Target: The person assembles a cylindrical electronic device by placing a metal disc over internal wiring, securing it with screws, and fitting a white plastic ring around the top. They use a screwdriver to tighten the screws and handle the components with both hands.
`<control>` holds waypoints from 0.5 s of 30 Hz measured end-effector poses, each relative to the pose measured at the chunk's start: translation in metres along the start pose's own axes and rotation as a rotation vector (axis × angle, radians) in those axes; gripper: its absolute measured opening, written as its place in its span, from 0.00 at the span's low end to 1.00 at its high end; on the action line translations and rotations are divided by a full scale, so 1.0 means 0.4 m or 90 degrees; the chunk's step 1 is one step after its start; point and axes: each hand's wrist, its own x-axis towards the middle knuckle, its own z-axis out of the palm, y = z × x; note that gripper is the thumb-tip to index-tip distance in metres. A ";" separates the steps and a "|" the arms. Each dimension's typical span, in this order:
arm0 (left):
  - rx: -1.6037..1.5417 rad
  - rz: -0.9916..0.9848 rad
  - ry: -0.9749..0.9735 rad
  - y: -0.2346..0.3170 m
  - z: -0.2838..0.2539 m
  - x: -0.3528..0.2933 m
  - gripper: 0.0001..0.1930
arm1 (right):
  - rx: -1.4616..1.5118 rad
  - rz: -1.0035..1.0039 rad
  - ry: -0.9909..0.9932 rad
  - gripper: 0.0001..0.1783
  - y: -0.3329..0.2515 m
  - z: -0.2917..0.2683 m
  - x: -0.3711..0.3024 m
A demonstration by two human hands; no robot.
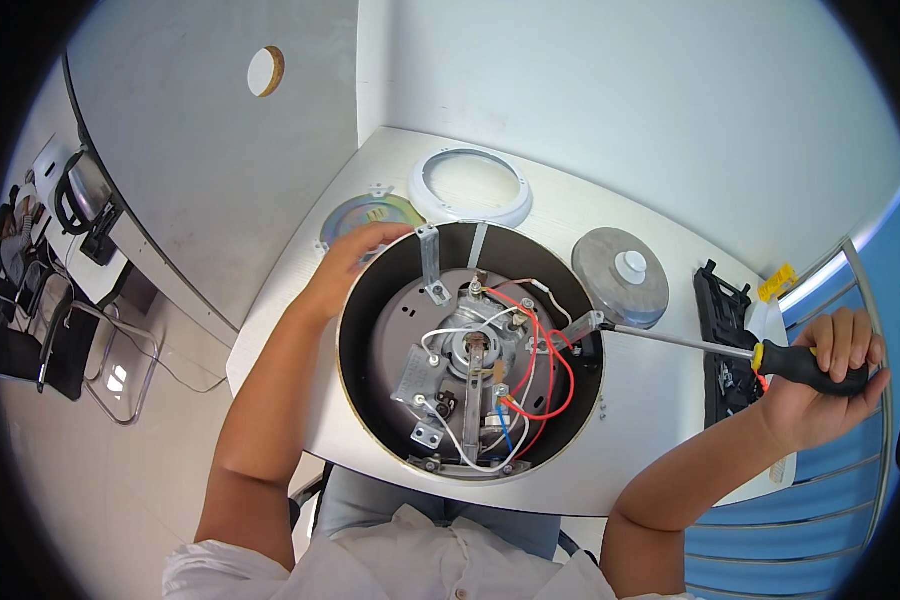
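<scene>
The open cooker housing [470, 350] sits at the worktop's [650, 400] near edge, its wiring and metal brackets exposed. The left hand [355, 262] grips its far-left rim. The right hand [830, 375] is clamped on a black-and-yellow screwdriver [710, 347] — tip at a bracket on the housing's right rim — beyond the worktop's right edge.
</scene>
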 end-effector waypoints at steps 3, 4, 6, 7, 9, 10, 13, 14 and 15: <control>0.052 0.046 -0.015 0.014 0.003 -0.008 0.23 | 0.005 0.007 -0.008 0.11 -0.004 -0.001 0.000; 0.043 0.038 -0.018 0.017 0.004 -0.007 0.23 | 0.006 0.010 -0.011 0.11 -0.005 -0.003 0.000; 0.025 0.024 -0.023 0.018 0.002 -0.006 0.23 | 0.006 0.011 -0.012 0.11 -0.007 -0.004 0.000; 0.017 0.017 -0.024 0.016 -0.002 -0.008 0.23 | 0.005 0.012 -0.011 0.11 -0.008 -0.004 0.000; 0.002 0.006 -0.030 0.016 0.001 -0.005 0.24 | -0.005 0.019 -0.014 0.10 -0.009 -0.002 -0.001; -0.002 0.001 -0.031 0.021 0.001 -0.007 0.24 | -0.011 0.023 -0.015 0.10 -0.007 0.000 -0.002; 0.040 0.033 -0.028 0.014 -0.007 -0.007 0.24 | 0.006 0.036 -0.029 0.11 -0.008 0.000 -0.001; 0.058 0.056 -0.031 0.007 -0.001 -0.001 0.24 | -0.001 0.036 -0.030 0.12 -0.017 0.001 0.000; 0.045 0.074 -0.022 0.001 0.001 -0.002 0.23 | 0.002 0.040 -0.040 0.12 -0.018 0.000 0.002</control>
